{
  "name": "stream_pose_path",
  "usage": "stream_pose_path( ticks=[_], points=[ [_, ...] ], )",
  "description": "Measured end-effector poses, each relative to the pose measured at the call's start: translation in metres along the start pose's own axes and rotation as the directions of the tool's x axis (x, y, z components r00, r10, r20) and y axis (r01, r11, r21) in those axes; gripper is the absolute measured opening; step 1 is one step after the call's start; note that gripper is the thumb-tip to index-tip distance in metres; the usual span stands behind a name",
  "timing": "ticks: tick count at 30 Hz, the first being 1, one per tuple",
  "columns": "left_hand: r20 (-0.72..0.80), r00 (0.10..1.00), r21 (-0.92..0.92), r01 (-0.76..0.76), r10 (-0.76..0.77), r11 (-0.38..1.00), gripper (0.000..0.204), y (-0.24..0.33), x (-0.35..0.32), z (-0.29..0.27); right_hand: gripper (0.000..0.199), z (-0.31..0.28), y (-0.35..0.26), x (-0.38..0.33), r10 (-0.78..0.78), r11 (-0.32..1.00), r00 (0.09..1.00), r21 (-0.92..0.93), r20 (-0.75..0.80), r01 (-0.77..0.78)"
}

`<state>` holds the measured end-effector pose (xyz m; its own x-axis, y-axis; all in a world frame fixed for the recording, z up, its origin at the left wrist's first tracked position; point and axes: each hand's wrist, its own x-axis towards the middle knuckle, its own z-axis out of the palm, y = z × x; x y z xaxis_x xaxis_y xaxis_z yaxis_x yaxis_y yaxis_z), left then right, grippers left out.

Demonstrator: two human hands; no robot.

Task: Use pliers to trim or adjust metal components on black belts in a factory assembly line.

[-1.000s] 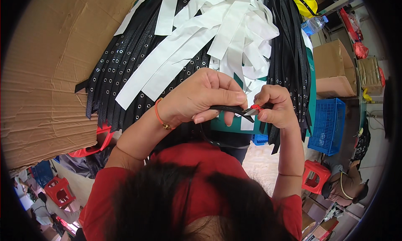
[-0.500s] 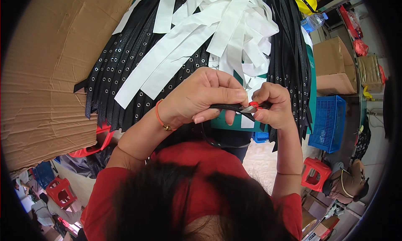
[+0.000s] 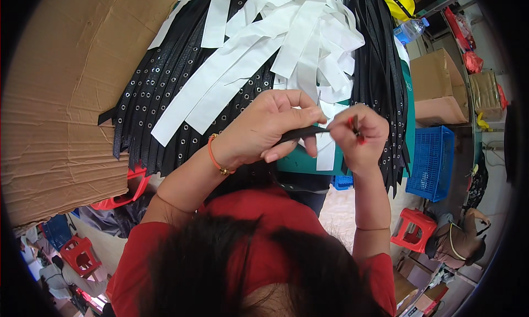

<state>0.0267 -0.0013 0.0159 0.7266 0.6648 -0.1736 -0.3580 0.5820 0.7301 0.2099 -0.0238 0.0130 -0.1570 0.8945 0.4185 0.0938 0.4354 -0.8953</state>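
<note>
My left hand is closed around a narrow black strap, which stretches across to my right hand. The fingers of my right hand pinch at the strap's end. Tucked in that same hand is a small cutter with red on its handle; its blade is mostly hidden by the fingers. Below both hands lie white strips and many black straps with metal eyelets, spread over a green mat.
Brown cardboard rises along the left. At right stand a blue plastic crate, a cardboard box and a red stool. A plastic bottle lies at the far right. Another person is at lower right.
The cutter's blade, earlier showing against the strap between my hands, has moved right into my right palm. My right hand has turned, and the strap is drawn straight.
</note>
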Motion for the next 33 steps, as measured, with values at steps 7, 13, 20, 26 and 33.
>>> stream_pose_path(
  ticks=[7,13,20,26,33],
  points=[
    [-0.075,0.873,0.373,-0.424,0.483,0.825,0.032,-0.026,0.01,0.001,0.011,-0.008,-0.025,0.037,0.633,0.736,0.775,0.316,-0.005,-0.599],
    [-0.103,0.896,0.195,-0.408,0.432,0.892,0.028,-0.016,0.008,0.01,0.015,-0.018,-0.018,0.035,0.727,0.57,0.669,0.41,0.151,-0.712],
    [-0.092,0.915,0.27,-0.358,0.394,0.894,0.02,-0.018,0.009,0.011,0.016,-0.012,-0.027,0.031,0.758,0.573,0.635,0.314,0.149,-0.757],
    [-0.125,0.944,0.22,-0.274,0.305,0.936,0.016,-0.018,0.012,0.008,0.013,-0.012,-0.029,0.019,0.529,0.846,0.843,0.137,-0.096,-0.515],
    [-0.141,0.931,0.256,-0.293,0.336,0.921,0.017,-0.019,0.02,0.014,0.026,-0.032,-0.055,-0.019,-0.03,0.762,0.998,-0.648,-0.047,-0.007]
  ],
)
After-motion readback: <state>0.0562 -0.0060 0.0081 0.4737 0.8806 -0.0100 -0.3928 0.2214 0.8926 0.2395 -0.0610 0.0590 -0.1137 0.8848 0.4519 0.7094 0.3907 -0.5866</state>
